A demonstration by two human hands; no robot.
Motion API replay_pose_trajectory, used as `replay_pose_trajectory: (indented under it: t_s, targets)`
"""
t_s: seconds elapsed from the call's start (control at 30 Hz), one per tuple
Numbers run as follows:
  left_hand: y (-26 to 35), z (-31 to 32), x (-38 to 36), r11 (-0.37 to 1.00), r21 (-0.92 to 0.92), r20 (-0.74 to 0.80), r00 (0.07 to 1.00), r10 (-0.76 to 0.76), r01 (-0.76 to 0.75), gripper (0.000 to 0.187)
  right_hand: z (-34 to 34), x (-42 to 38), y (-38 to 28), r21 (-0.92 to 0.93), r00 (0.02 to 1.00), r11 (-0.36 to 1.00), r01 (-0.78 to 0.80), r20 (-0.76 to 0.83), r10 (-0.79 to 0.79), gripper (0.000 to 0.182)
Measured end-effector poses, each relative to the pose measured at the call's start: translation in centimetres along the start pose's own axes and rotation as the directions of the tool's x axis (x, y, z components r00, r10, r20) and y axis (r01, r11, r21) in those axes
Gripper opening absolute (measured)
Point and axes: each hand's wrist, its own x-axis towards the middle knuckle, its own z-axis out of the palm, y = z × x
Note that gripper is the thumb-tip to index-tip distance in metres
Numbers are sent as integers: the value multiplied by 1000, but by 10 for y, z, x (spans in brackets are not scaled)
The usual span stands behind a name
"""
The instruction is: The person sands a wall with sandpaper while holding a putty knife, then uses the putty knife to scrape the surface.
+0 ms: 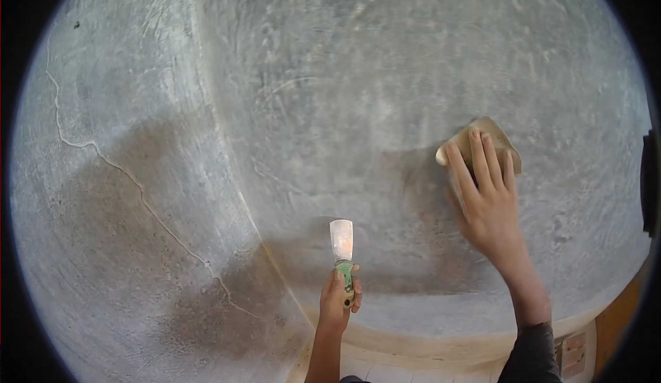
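My left hand (337,295) is wrapped round the green handle of a putty knife (341,240), whose pale metal blade points up in front of the grey wall. On the right, my right hand (490,207) presses a folded sheet of tan sandpaper (497,132) flat against the wall (344,128). Its fingers are stretched over the sheet, and one corner of the paper curls away at the left. Whatever lies beneath the palm is hidden.
A wall corner (237,194) runs down left of centre. The left wall carries a long winding crack (141,190). At lower right are a socket plate (573,355) and an orange-brown surface (617,321). A dark object (648,183) stands at the right edge.
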Motion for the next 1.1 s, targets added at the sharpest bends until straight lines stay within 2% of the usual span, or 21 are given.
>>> replay_pose_trajectory:
  t_s: [0.07,0.1,0.13,0.2,0.27,0.3,0.4,0.43,0.47,0.53,0.57,0.6,0.67,0.7,0.77,0.83,0.87,0.93,1.0,1.07,1.1]
  targets:
    - [7,-13,7,999,-45,5,1000,15,-15,40,23,-10,-32,74,999,997,28,-26,-26,56]
    - [11,-22,11,999,-53,9,1000,14,-14,40,33,-15,-52,205,969,952,228,45,-242,55]
    - [16,-32,13,998,-57,12,1000,12,-12,40,39,-15,-67,345,889,850,397,84,-450,54]
    - [25,-54,18,998,-55,23,1000,-16,18,40,35,10,-73,293,871,856,426,123,-475,53]
    - [40,-81,23,997,-53,42,998,-51,53,40,19,49,-76,140,990,981,136,11,-139,54]
    - [45,-96,25,997,-54,45,997,-61,63,40,17,62,-88,114,997,993,-7,-81,16,55]
    - [59,-131,32,995,-56,34,996,-82,84,40,46,68,-150,226,999,973,49,-6,-50,57]
    - [63,-142,33,994,-54,9,996,-94,94,40,55,62,-175,355,972,913,201,42,-231,57]
    - [66,-154,35,993,-48,15,994,-105,106,40,61,66,-190,353,974,916,189,52,-221,57]
    - [73,-172,41,996,-37,45,996,-77,78,40,62,78,-211,324,950,900,291,17,-313,58]
    - [76,-178,45,996,-34,57,995,-82,84,40,59,92,-208,228,979,953,199,-9,-202,60]
    - [79,-183,46,995,-23,62,993,-98,99,40,50,111,-205,222,982,957,185,1,-190,60]
    - [83,-190,45,990,-3,75,988,-138,139,40,37,135,-207,139,988,987,-75,-125,93,61]
    - [86,-191,45,989,6,73,986,-147,147,42,40,135,-217,129,988,987,-95,-109,109,61]
    - [87,-198,47,982,32,78,979,-190,188,45,58,122,-244,270,993,957,108,9,-115,62]
    - [85,-208,47,986,40,74,984,-163,160,45,86,77,-281,335,970,919,208,51,-238,61]
    - [84,-212,44,978,56,86,975,-207,203,45,97,50,-293,333,974,928,169,89,-209,61]
    - [83,-217,43,985,26,26,985,-173,173,44,118,10,-304,446,996,895,18,73,-56,65]
    - [76,-215,40,979,45,13,979,-201,200,44,117,2,-292,455,993,890,-34,113,-20,65]
    - [72,-214,37,973,149,27,982,-185,179,44,108,15,-270,397,963,881,-257,27,269,61]
    - [63,-218,45,981,97,135,974,-183,170,44,92,22,-260,252,941,925,-283,-114,319,61]
